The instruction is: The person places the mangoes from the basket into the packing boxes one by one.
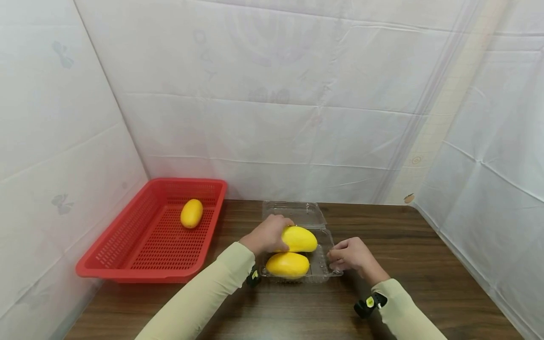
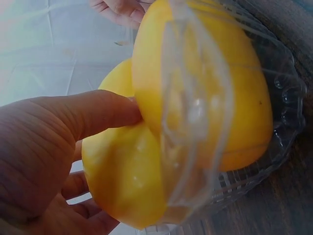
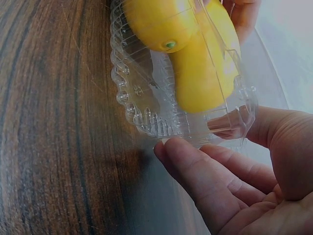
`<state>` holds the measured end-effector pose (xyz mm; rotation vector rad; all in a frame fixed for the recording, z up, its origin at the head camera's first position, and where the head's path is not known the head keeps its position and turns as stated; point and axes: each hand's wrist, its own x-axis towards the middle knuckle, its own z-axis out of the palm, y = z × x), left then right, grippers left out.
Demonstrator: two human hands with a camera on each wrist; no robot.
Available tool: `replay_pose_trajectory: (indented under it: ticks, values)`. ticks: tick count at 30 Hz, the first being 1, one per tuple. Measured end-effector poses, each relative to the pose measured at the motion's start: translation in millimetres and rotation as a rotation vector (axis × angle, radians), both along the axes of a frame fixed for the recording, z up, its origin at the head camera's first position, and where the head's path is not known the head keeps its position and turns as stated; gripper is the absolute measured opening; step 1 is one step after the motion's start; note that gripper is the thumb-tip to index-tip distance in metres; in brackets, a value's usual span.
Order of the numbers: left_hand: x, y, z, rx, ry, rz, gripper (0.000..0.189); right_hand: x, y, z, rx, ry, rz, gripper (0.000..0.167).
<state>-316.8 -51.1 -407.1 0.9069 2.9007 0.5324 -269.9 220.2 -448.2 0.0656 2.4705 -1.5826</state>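
Note:
My left hand (image 1: 271,233) grips a yellow mango (image 1: 301,239), thumb on its near side and fingers round the far side. This mango lies in a clear plastic clamshell box (image 1: 319,265), at the hinge side. A second mango (image 1: 288,265) rests in front of it, against the box's near wall; its green stem end (image 3: 169,44) shows in the right wrist view. My right hand (image 1: 351,256) pinches the right wall of the box between thumb and fingers. The transparent lid (image 1: 293,212) stands folded back behind the box.
A red perforated plastic basket (image 1: 221,198) stands to the left on the dark wooden table (image 1: 399,241). One more mango (image 1: 191,213) lies inside it. Pale sheeting (image 1: 272,141) hangs behind the table and along both sides.

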Motion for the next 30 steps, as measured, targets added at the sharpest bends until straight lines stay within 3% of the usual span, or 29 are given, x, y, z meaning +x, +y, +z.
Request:
replay_pose_trajectory:
  ticks: [14, 23, 30]
  values:
    - [6.3, 2.1, 1.1, -0.039, 0.015, 0.021, 0.060, -0.9, 0.9, -1.1, -0.006, -0.019, -0.002, 0.020]
    - [4.7, 2.9, -0.2, -0.085, 0.011, 0.050, 0.060, -1.3, 0.9, -1.1, 0.000, -0.018, -0.003, 0.020]
    - [2.6, 2.6, 1.3, -0.115, -0.011, 0.038, 0.063, -1.8, 0.8, -1.4, 0.005, -0.009, -0.008, 0.018]
